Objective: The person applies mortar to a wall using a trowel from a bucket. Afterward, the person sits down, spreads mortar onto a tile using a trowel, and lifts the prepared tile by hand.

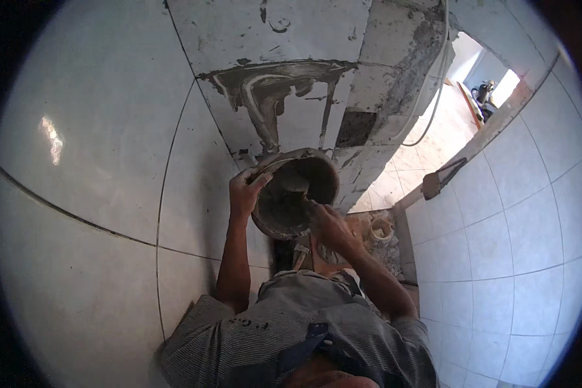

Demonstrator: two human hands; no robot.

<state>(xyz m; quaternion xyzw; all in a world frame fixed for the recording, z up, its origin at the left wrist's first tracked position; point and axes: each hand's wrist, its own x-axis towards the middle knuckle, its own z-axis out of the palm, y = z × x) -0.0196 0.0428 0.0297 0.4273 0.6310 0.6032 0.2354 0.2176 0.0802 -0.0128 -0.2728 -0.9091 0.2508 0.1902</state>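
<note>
Against the tiled wall (pixel 304 123), which is being left bare in patches between streaks of grey mortar (pixel 265 110), a round mortar bowl (pixel 324 178) is being gripped at its rim by the left hand (pixel 244 189), while an apparent trowel (pixel 295 182), mostly hidden inside, is being clasped by the right hand (pixel 331 226).

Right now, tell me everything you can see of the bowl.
The bowl is round, dull grey-brown and grimy; its material is unclear. It tilts with its open mouth toward the camera, showing grey paste inside. The left hand grips its rim on the left; the right hand is at its lower right side, fingers by the opening. It is held up before the wall, below the dark smears; whether it touches the wall is unclear.
</note>
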